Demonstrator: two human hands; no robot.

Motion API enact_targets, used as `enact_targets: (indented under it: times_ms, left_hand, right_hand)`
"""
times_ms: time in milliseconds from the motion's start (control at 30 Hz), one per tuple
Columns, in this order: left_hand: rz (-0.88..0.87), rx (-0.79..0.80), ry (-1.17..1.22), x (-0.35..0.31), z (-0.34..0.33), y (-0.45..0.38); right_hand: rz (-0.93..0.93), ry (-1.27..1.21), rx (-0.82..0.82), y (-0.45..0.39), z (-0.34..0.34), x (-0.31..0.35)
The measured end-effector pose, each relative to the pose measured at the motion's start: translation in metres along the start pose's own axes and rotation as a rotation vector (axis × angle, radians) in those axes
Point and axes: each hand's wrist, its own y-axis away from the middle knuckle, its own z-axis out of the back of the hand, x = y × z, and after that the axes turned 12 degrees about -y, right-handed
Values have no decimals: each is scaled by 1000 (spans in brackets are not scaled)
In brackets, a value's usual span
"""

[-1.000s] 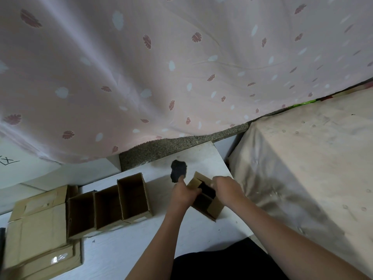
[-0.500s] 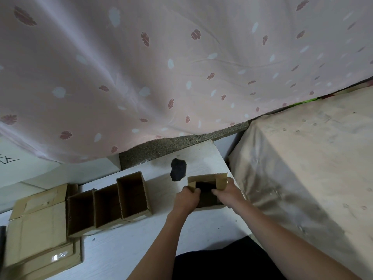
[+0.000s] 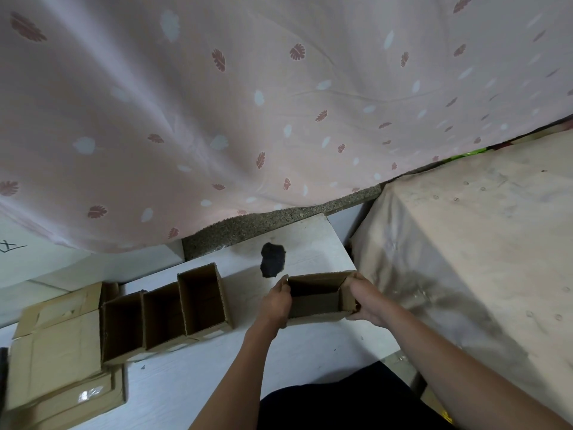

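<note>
A small open-topped cardboard box (image 3: 316,301) stands on the white table (image 3: 192,377), its opening facing up. My left hand (image 3: 274,302) grips its left end, fingers over the rim. My right hand (image 3: 364,301) grips its right end, thumb on the rim. Left of it, three similar open cardboard boxes (image 3: 164,315) stand side by side in a row. The box's inside looks dark and I see nothing in it.
A black patch (image 3: 273,259) marks the table behind the held box. Flattened cardboard (image 3: 52,352) is stacked at the far left. A pink leaf-patterned curtain (image 3: 248,103) hangs behind. A dusty covered surface (image 3: 465,259) stands close on the right.
The box was tilted and part folded between my hands. It now stands squared on the table, wider, with its opening up. My hands have spread apart to its two ends.
</note>
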Motion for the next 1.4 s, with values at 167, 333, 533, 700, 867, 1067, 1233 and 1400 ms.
enact_targets:
  times_ms: [167, 333, 533, 700, 867, 1067, 1233, 1400]
  left_hand:
    - [36, 120, 154, -1, 9, 5]
    - [21, 40, -40, 0, 9, 0]
    - [-88, 25, -271, 11, -5, -9]
    - [-134, 12, -604, 23, -14, -25]
    - [-198, -35, -831, 38, -39, -43]
    - [-262, 0, -880, 44, -80, -54]
    - [-260, -96, -912, 62, -94, -71]
    - [-342, -140, -1022, 82, -88, -87]
  right_hand:
    - [-81, -268, 63, 0, 4, 5]
    - [-22, -359, -70, -3, 14, 6]
    - [-67, -118, -110, -9, 15, 2]
    - [-110, 27, -188, -19, 10, -12]
    - [-175, -193, -283, -34, 3, -37]
    - [-319, -333, -311, -46, -25, -61]
    - [-501, -278, -167, -52, -34, -72]
    - [-568, -257, -80, -56, -18, -87]
